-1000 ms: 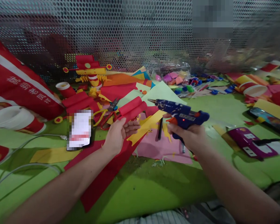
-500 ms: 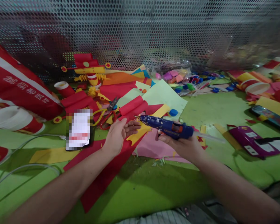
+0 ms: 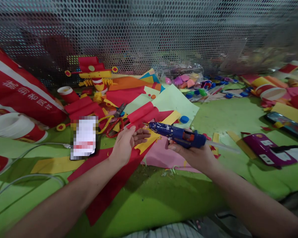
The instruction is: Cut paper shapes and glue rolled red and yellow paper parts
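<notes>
A blue hot glue gun (image 3: 178, 134) lies across my right hand (image 3: 195, 155), which is wrapped round it from below. Its nozzle points left, and a clear glue stick pokes out at the back. Close to the nozzle, my left hand (image 3: 126, 143) is held palm inward with loosely bent fingers and nothing in it. Beneath it are red paper (image 3: 106, 191) and a cut yellow paper piece (image 3: 149, 140). Rolled red paper (image 3: 141, 114) and red-and-yellow-handled scissors (image 3: 113, 122) lie just beyond that hand. Pink paper (image 3: 164, 155) shows under the glue gun.
A phone (image 3: 83, 138) with a cable lies at left, near stacked paper cups (image 3: 12, 127) and a red bag (image 3: 17, 86). Behind stands a paper-cup figure (image 3: 96, 74) before a perforated metal screen (image 3: 149, 36). A purple device (image 3: 268, 150) and another phone (image 3: 285, 124) are at right.
</notes>
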